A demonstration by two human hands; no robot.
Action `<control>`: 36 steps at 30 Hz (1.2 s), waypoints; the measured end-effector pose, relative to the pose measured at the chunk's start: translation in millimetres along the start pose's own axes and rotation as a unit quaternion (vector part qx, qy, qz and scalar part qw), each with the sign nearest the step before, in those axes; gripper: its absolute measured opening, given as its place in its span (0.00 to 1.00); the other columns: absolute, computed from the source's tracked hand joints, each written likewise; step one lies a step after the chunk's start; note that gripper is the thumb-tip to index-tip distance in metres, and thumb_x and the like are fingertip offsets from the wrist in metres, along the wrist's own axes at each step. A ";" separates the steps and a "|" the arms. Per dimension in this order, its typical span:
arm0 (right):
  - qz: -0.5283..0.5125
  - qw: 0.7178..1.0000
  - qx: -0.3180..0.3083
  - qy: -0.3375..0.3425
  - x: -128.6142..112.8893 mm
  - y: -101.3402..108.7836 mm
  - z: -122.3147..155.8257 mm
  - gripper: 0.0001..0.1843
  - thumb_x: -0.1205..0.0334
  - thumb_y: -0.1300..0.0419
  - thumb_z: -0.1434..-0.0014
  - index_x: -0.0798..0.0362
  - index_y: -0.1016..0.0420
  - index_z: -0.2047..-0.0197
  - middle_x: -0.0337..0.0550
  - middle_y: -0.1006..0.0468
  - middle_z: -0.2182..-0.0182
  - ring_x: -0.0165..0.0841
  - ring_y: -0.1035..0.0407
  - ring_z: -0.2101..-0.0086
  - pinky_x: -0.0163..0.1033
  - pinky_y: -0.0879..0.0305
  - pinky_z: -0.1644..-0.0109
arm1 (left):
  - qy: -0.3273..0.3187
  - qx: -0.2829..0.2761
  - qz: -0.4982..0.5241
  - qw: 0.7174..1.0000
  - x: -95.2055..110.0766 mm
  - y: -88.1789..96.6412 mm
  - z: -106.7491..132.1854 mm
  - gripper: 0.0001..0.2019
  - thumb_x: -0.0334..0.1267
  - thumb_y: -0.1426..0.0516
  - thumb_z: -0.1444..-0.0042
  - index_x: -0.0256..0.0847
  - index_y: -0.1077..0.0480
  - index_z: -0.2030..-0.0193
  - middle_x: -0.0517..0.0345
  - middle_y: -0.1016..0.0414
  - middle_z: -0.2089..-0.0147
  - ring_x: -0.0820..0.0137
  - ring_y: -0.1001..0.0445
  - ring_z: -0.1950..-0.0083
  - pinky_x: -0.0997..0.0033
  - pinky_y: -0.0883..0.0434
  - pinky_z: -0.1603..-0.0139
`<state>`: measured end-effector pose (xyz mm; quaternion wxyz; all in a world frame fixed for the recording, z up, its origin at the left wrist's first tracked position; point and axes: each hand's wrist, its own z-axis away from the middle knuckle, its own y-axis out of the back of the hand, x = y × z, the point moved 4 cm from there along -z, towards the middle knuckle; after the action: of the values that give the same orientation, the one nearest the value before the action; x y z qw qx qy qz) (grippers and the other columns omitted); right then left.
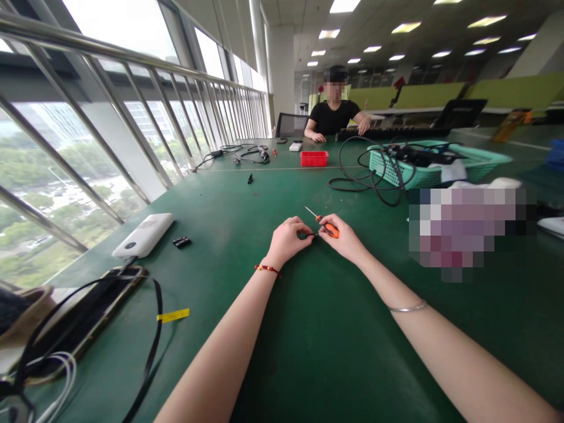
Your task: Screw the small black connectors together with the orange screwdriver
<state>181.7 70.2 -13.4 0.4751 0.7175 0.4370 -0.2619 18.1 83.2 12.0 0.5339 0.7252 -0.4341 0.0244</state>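
Note:
A screwdriver (331,230) with an orange and black handle lies in my right hand (348,239), held against the palm. Its thin metal shaft points away, up and to the left. My left hand (286,239) is closed in a pinch on a small dark piece (312,234), too small to name. The fingertips of my right hand are close to the other end of that piece; whether they grip it too I cannot tell. Both hands are just above the green table (247,282).
A white power bank (147,234), a small black part (181,242) and a phone (88,323) with cables are at left. Ahead stand a red bin (314,158) and a turquoise basket (476,157) with cables. A person (332,117) sits across the table.

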 end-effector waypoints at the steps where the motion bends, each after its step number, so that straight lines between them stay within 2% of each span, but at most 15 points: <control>1: -0.015 1.000 -0.013 0.004 2.2 -3.3 -1.1 0.13 0.60 0.41 0.52 0.50 0.34 0.61 0.40 0.25 0.66 0.34 0.30 0.63 0.44 0.35 0.52 | -0.001 0.002 0.007 1.000 -0.5 -0.4 -0.2 0.06 0.37 0.41 0.51 0.43 0.22 0.68 0.59 0.25 0.64 0.70 0.27 0.60 0.73 0.32 0.59; 4: -0.045 0.998 -0.037 0.014 4.2 -10.9 -2.9 0.17 0.63 0.39 0.56 0.51 0.35 0.60 0.41 0.25 0.63 0.33 0.29 0.61 0.43 0.35 0.51 | 0.003 0.004 0.029 1.000 -2.3 -2.0 -1.0 0.06 0.36 0.41 0.51 0.42 0.22 0.68 0.59 0.25 0.64 0.71 0.27 0.61 0.74 0.31 0.60; 9: -0.079 0.996 -0.030 0.013 -3.7 -13.5 -2.8 0.14 0.61 0.39 0.54 0.51 0.37 0.64 0.40 0.26 0.65 0.33 0.29 0.62 0.45 0.35 0.51 | 0.037 0.004 0.121 0.992 -8.9 -3.3 -3.9 0.06 0.37 0.39 0.53 0.39 0.22 0.69 0.57 0.23 0.65 0.72 0.27 0.64 0.74 0.31 0.61; 13: -0.145 0.989 0.012 0.007 -13.1 -11.7 -0.7 0.14 0.61 0.38 0.54 0.50 0.37 0.64 0.37 0.28 0.67 0.31 0.30 0.63 0.42 0.33 0.51 | 0.110 -0.026 0.281 0.953 -19.7 -7.1 -6.3 0.13 0.42 0.38 0.53 0.34 0.22 0.66 0.53 0.21 0.66 0.71 0.26 0.66 0.72 0.29 0.61; 16: -0.189 0.981 0.029 -0.022 -17.2 -13.3 1.8 0.15 0.59 0.39 0.53 0.49 0.39 0.63 0.36 0.29 0.67 0.30 0.29 0.68 0.38 0.29 0.63 | 0.141 -0.034 0.344 0.928 -23.5 -9.0 -7.6 0.15 0.44 0.37 0.54 0.33 0.22 0.65 0.51 0.19 0.64 0.69 0.25 0.64 0.70 0.29 0.57; 19: -0.184 0.982 0.032 -0.024 -21.4 -14.6 3.8 0.13 0.58 0.41 0.50 0.48 0.40 0.62 0.35 0.31 0.66 0.28 0.29 0.73 0.36 0.30 0.70 | 0.158 -0.030 0.354 0.921 -24.8 -9.6 -8.5 0.16 0.45 0.37 0.55 0.34 0.22 0.65 0.51 0.19 0.62 0.68 0.24 0.62 0.70 0.29 0.55; 27: -0.103 0.994 0.014 0.024 -29.4 -10.9 5.8 0.09 0.62 0.44 0.48 0.49 0.39 0.62 0.34 0.31 0.69 0.26 0.30 0.73 0.36 0.29 0.66 | 0.163 -0.036 0.377 0.911 -25.4 -12.6 -8.6 0.15 0.44 0.35 0.57 0.33 0.22 0.67 0.52 0.19 0.64 0.69 0.25 0.63 0.70 0.30 0.56; 29: -0.108 0.993 0.026 0.032 -29.4 -9.5 6.0 0.09 0.62 0.44 0.48 0.49 0.38 0.62 0.34 0.31 0.68 0.27 0.29 0.73 0.37 0.28 0.66 | 0.157 -0.038 0.380 0.911 -24.5 -11.6 -9.0 0.17 0.47 0.36 0.57 0.33 0.22 0.66 0.53 0.20 0.64 0.70 0.26 0.64 0.71 0.31 0.58; 33: -0.138 0.988 0.067 0.036 -23.3 -6.2 5.0 0.10 0.62 0.42 0.48 0.49 0.39 0.63 0.36 0.30 0.67 0.28 0.28 0.73 0.37 0.27 0.65 | 0.143 -0.009 0.383 0.912 -22.9 -7.6 -10.4 0.21 0.52 0.42 0.49 0.34 0.22 0.60 0.55 0.22 0.65 0.74 0.30 0.67 0.73 0.33 0.60; 36: -0.146 0.985 0.080 0.035 -17.9 -4.9 3.8 0.11 0.62 0.41 0.48 0.49 0.39 0.62 0.36 0.30 0.67 0.29 0.27 0.73 0.38 0.26 0.65 | 0.139 -0.002 0.374 0.917 -23.2 -8.9 -10.3 0.20 0.50 0.40 0.50 0.33 0.24 0.60 0.55 0.23 0.65 0.74 0.31 0.67 0.73 0.34 0.61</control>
<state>168.9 60.8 -2.9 0.3570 0.6903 0.5311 -0.3376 13.9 105.8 -1.9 0.5424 0.4978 -0.5952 0.3221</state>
